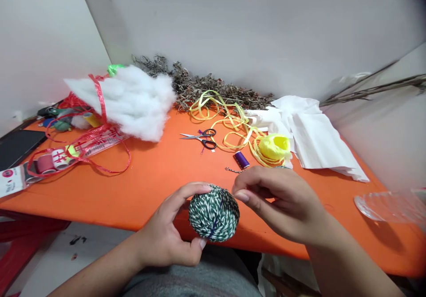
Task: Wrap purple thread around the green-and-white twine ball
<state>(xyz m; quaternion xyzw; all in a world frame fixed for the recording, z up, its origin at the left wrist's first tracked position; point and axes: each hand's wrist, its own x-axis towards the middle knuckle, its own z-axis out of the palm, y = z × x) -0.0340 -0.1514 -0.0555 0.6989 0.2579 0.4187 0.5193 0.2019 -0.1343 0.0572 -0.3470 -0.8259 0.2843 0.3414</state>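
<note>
A round green-and-white knitted ball [213,212] with dark stitching down its front is held above the table's front edge. My left hand [176,228] grips it from the left, fingers on top and thumb below. Just right of the ball, my right hand [278,199] has thumb and forefinger pinched together; whatever is between them is too small to make out. Beyond the hands lie a purple thread spool [241,160] and black-handled scissors [203,138] with their blades slightly apart.
White stuffing [133,101] and red ribbon [100,97] lie at the left, near packaged thread spools [46,164]. Yellow ribbon [229,121], dried plants [213,88] and white cloth [322,141] are at the back. A clear plastic container [389,206] stands at the right.
</note>
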